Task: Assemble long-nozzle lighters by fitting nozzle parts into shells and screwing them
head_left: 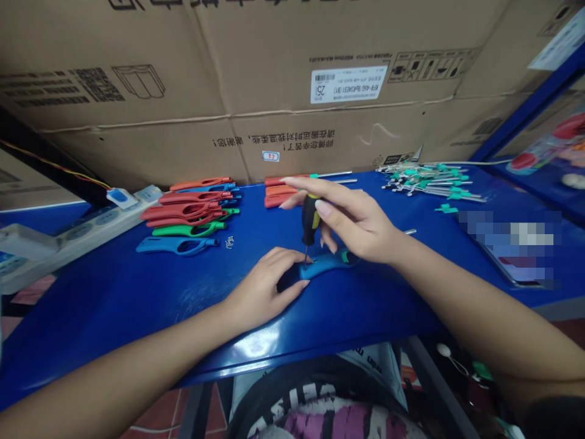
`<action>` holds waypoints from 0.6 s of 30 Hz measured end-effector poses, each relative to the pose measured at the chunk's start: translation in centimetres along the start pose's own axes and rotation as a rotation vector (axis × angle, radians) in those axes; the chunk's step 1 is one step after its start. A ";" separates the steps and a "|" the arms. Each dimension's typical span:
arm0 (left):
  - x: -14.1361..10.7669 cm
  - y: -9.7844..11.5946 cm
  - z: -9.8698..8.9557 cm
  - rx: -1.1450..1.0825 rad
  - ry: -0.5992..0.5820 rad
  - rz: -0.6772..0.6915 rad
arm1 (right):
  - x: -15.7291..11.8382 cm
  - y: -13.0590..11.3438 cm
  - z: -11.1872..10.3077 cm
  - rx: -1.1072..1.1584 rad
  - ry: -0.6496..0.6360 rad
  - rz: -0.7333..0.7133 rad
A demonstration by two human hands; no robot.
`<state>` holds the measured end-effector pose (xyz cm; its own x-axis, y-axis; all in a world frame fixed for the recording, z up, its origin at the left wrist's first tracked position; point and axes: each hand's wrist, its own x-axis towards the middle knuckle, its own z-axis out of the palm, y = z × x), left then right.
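A blue long-reach lighter lies on the blue table in front of me, its metal tube pointing right. My left hand pinches its handle end between thumb and fingers, pressing it on the table. In my right hand is a black and yellow screwdriver, held upright by thumb and fingers. The shaft goes down to the lighter's handle end, between my left fingertips; whether a screw is under the tip is too small to tell. A small heap of screws lies to the left.
Red, green, orange and blue lighter casings are stacked at left. Behind my hands are red and orange lighters. Metal tubes with green parts lie back right, near a blurred phone-like object. A power strip borders the left; cardboard walls the back.
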<state>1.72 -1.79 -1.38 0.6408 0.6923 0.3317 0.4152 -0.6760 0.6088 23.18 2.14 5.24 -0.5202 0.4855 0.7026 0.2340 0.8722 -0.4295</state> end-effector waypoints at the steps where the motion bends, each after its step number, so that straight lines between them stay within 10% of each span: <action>1: 0.0 0.0 0.0 0.000 0.001 0.001 | 0.0 0.0 0.0 0.035 -0.012 0.035; 18: 0.0 -0.2 0.1 0.004 0.011 0.049 | -0.3 -1.3 -0.4 -0.188 0.134 -0.231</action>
<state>1.70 -1.69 -1.60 0.6536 0.6610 0.3686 0.3861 -0.7101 0.5888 23.37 0.94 5.85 -0.4675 0.2659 0.8431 0.2760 0.9499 -0.1465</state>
